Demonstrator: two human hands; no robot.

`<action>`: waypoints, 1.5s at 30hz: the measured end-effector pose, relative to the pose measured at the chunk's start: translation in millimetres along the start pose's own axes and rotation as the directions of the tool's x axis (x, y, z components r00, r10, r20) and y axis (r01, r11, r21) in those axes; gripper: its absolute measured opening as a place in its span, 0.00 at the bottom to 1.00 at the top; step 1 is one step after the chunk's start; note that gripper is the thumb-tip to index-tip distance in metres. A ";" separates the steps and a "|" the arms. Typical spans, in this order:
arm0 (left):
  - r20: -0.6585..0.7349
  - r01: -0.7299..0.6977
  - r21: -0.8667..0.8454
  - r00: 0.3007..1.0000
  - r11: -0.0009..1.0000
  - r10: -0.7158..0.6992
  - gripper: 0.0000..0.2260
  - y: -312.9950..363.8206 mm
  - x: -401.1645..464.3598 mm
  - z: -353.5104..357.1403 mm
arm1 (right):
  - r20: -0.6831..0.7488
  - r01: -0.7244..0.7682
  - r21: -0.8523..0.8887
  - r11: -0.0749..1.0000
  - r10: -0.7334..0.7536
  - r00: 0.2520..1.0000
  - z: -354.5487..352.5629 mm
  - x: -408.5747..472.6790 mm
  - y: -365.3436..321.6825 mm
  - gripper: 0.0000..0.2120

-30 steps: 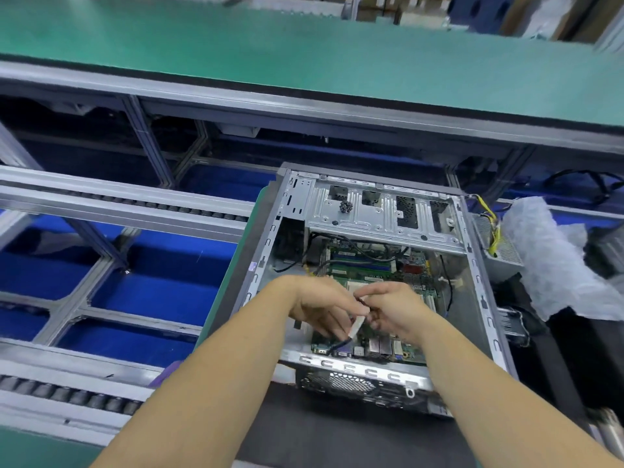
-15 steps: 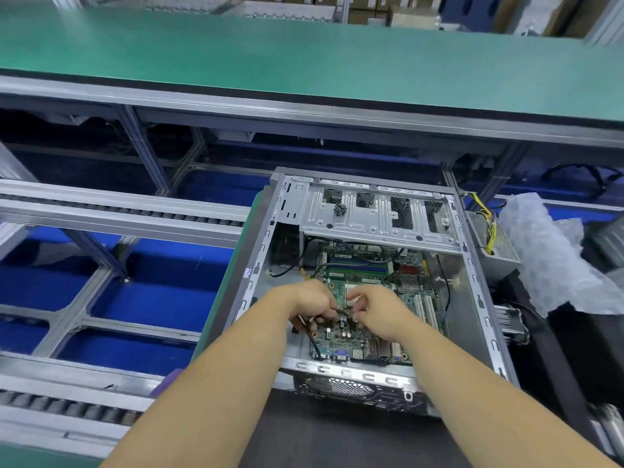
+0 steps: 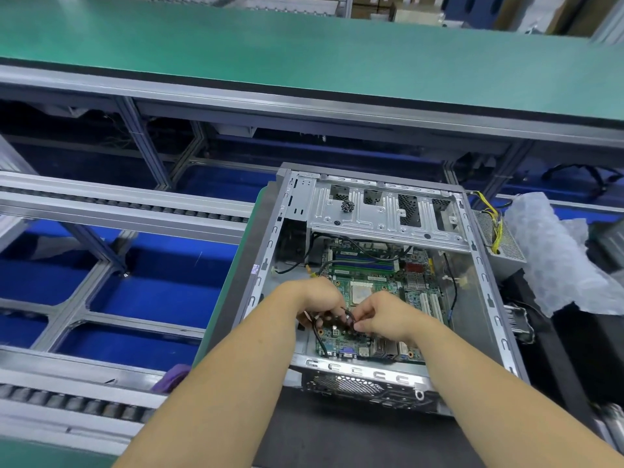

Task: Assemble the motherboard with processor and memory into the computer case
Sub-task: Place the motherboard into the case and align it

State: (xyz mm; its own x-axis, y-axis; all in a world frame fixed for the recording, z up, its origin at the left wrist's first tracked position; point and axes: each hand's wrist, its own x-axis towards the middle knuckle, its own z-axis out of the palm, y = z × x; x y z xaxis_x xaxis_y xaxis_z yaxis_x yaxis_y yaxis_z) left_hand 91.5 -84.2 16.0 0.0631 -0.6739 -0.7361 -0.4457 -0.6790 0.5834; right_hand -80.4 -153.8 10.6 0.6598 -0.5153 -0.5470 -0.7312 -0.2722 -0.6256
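**Cable work over the seated board**

The worktop (image 3: 304,55) is stretching green across the far side, with a roller conveyor (image 3: 101,204) running along the left. The case (image 3: 486,298) is lying open on its side in front of the person, its drive cage (image 3: 381,214) spanning the far end. The motherboard (image 3: 368,275) is already sitting flat inside the case, with the memory (image 3: 364,261) standing in its slots near the cage and the processor (image 3: 362,293) showing just beyond the knuckles. A power supply (image 3: 499,238) and a bubble-wrap bag (image 3: 553,251) are lying to the right, outside the case.

Both hands are working close together over the near half of the board. The left hand (image 3: 317,298) is curling its fingers round a black cable (image 3: 319,336) that is looping down towards the rear ports. The right hand (image 3: 385,315) is pinching the same cable's end at the fingertips, though the connector itself is too small to make out.

Judging by this, the board is in place and the step in hand is wiring. The next move is calling for lining the plug up squarely over its header and pressing gently, without bending pins.
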 end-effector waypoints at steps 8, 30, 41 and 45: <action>-0.023 0.034 -0.033 0.999 0.999 -0.034 0.04 3.3 -4.1 1.4 | 0.067 0.107 -0.286 0.952 -0.092 0.994 10.5 2.9 -13.8 0.04; -0.419 0.043 0.136 0.908 0.990 0.018 0.12 -1.1 4.3 -4.8 | 0.069 0.028 -0.223 0.974 -0.013 0.998 22.2 9.4 -16.2 0.10; -0.417 0.050 0.165 0.909 0.985 0.023 0.14 1.5 2.0 -3.6 | 0.069 0.104 -0.471 0.876 -0.081 0.994 27.0 12.8 -20.4 0.07; -0.414 0.058 0.151 0.910 0.987 0.010 0.15 2.2 1.0 -3.4 | 0.085 0.123 -0.511 0.851 -0.093 0.992 27.6 11.5 -22.5 0.06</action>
State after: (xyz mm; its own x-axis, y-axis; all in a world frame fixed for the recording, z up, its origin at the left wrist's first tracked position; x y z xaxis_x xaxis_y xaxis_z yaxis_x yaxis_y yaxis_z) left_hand 93.6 -87.4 17.7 0.4231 -0.7406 -0.5220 -0.5710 -0.6653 0.4810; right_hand -51.6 -131.1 3.1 0.7370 -0.4172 -0.5317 -0.6295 -0.7100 -0.3156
